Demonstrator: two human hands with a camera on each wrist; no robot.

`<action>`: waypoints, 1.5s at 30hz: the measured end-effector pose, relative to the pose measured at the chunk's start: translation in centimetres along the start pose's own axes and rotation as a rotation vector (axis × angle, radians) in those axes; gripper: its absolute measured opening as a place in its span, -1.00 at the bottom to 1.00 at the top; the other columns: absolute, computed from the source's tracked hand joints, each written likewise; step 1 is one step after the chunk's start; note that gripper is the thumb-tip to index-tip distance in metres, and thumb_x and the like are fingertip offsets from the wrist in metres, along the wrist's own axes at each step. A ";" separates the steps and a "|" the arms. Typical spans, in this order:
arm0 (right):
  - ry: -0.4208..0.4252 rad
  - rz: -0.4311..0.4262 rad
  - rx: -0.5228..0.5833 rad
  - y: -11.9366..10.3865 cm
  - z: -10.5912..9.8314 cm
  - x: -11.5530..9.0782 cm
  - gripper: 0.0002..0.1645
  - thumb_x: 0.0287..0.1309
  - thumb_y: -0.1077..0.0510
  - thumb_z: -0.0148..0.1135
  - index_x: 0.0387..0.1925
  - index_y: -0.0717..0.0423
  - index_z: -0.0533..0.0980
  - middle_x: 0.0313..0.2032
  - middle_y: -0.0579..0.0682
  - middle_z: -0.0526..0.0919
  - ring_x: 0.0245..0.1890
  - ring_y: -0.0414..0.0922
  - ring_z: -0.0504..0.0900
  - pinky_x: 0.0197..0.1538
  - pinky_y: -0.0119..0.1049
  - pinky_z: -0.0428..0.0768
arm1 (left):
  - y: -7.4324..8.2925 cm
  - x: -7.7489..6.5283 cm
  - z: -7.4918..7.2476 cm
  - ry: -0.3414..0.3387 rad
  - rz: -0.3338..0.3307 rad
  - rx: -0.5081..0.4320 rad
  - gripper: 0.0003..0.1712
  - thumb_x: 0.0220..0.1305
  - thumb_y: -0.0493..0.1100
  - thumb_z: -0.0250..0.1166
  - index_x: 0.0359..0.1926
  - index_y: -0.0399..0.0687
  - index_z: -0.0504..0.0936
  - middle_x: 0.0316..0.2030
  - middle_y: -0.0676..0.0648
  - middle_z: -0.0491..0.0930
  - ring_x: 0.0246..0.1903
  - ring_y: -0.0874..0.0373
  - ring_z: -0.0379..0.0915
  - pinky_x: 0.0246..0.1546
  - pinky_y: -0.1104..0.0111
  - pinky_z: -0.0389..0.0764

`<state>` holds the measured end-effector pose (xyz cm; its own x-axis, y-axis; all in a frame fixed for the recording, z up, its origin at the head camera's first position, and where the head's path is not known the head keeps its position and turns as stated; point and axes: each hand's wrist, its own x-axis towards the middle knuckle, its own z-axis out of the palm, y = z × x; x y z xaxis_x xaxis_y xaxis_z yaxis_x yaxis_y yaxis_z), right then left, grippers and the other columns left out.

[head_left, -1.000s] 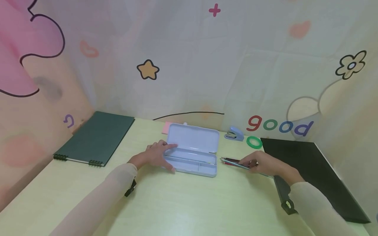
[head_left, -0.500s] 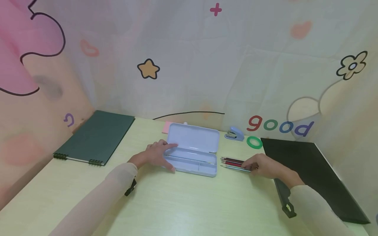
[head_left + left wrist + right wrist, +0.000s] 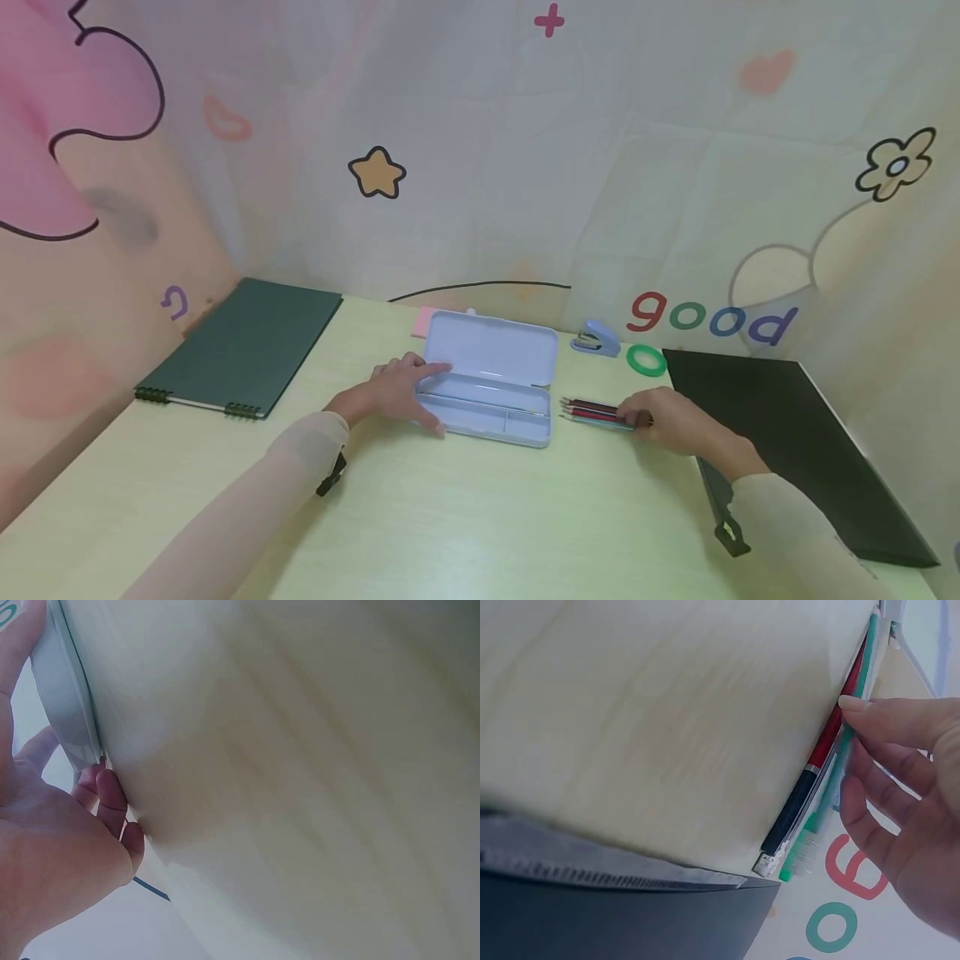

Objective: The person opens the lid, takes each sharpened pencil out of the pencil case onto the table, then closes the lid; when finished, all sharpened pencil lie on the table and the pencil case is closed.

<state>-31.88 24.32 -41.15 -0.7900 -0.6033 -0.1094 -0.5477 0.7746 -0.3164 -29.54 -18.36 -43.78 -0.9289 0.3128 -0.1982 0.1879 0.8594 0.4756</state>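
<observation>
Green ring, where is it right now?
In the head view, the green ring lies right of centre on the table, between the stapler and the flat black object, beyond the right hand.

Soft, even light, apparently from overhead, falls across a pale tabletop, leaving a faint sheen toward the front and diffuse shadows beneath both sleeves. Wide-angle stretch pulls at the frame's sides. The left wrist view is dimmer, hazy and shadow-banded; in the right, a green pencil or pen blurs into ghosted streaks.
</observation>
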 end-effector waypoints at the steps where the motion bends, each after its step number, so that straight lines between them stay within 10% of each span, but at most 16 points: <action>1: 0.009 0.006 -0.010 0.0 0.0 0.0 -0.65 0.06 0.45 0.33 -0.12 0.11 0.70 -0.27 -0.09 0.70 -0.30 -0.17 0.55 -0.12 -0.20 0.63 | 0.0 0.0 0.0 0.000 0.000 0.000 0.19 -0.14 0.33 0.57 0.52 0.31 0.21 0.31 -0.21 0.25 0.25 -0.16 0.19 0.28 -0.11 0.21; 15: 0.113 0.022 -0.120 -0.1 -0.3 0.0 -0.61 -0.05 0.32 0.53 -0.10 0.18 0.67 -0.44 -0.14 0.56 -0.36 -0.17 0.47 -0.23 -0.26 0.53 | 0.1 0.2 -0.3 -0.004 0.006 0.003 0.21 -0.15 0.35 0.56 0.52 0.32 0.20 0.32 -0.21 0.24 0.27 -0.17 0.18 0.29 -0.12 0.20; 45: 0.093 0.058 0.046 -1.6 -1.0 2.3 -0.42 0.17 0.12 0.41 0.21 0.18 0.50 -0.27 -0.09 0.63 -0.22 -0.14 0.57 -0.12 -0.21 0.61 | 0.1 0.0 -0.1 -0.003 -0.002 0.011 0.19 -0.12 0.32 0.56 0.52 0.28 0.20 0.29 -0.21 0.26 0.22 -0.15 0.21 0.25 -0.09 0.24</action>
<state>-33.11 21.87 -39.94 -0.8434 -0.5357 -0.0412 -0.4887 0.7968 -0.3554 -29.50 -18.30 -43.65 -0.9284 0.3120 -0.2019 0.1894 0.8647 0.4652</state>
